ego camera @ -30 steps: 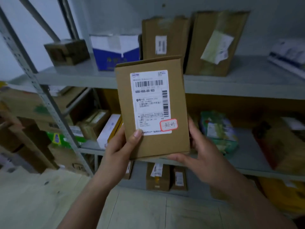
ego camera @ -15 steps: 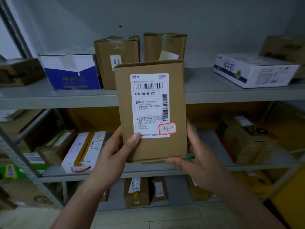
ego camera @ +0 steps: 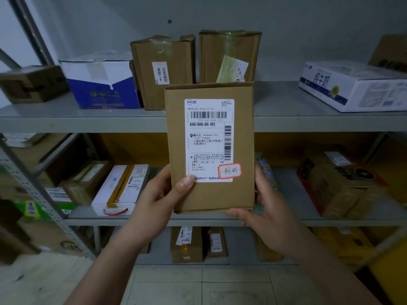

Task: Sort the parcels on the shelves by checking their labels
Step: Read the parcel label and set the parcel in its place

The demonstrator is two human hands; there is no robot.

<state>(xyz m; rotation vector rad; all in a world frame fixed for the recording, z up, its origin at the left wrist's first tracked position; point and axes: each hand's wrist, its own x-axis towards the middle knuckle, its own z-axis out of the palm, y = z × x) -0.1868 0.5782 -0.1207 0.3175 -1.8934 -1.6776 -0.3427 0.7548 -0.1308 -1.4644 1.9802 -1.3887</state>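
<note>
I hold a small brown cardboard parcel upright in front of the shelves, its face toward me. A white shipping label with barcodes and the code 600-H06-00-103 covers most of that face, and a red-framed handwritten sticker sits at the label's lower right. My left hand grips the parcel's lower left edge, thumb on the label's corner. My right hand cups the lower right corner from beneath and behind.
The grey metal shelf behind carries a blue-and-white box, two upright brown boxes and a flat white carton at right. The middle shelf holds several parcels, with more boxes below. A slotted upright stands at left.
The view has swung to the right along the shelves, bringing the white carton at right into sight. The parcel stays upright in both hands with the same grip.
</note>
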